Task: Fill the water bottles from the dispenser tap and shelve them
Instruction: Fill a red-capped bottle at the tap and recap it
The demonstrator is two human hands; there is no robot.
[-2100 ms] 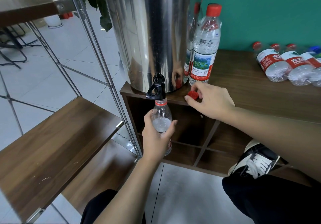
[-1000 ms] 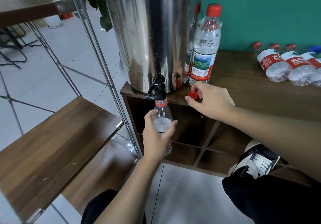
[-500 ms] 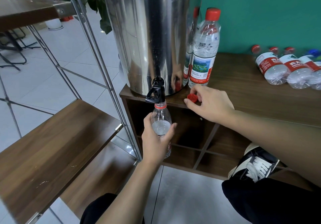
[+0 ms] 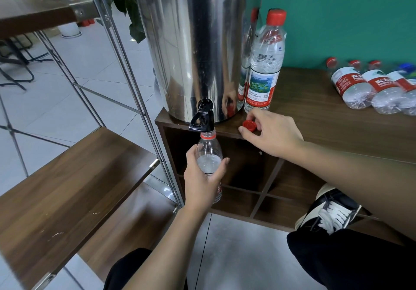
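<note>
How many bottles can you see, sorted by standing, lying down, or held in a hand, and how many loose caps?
Bottles held under the tap: 1, the bottle in the left hand.
Bottles standing: 1, the tall bottle beside the dispenser.
Bottles lying down: 4, in a row at the right edge.
Loose caps: 1, the red cap at the right hand.
Total: 7.

Bright, even indoor light, brightest over the pale floor tiles (image 4: 67, 82) at upper left. The steel dispenser tank (image 4: 193, 42) carries long glare streaks and mirrored reflections. Shadows are soft. Wide-angle distortion bends the shelf poles (image 4: 126, 64); frame edges look slightly soft.
</note>
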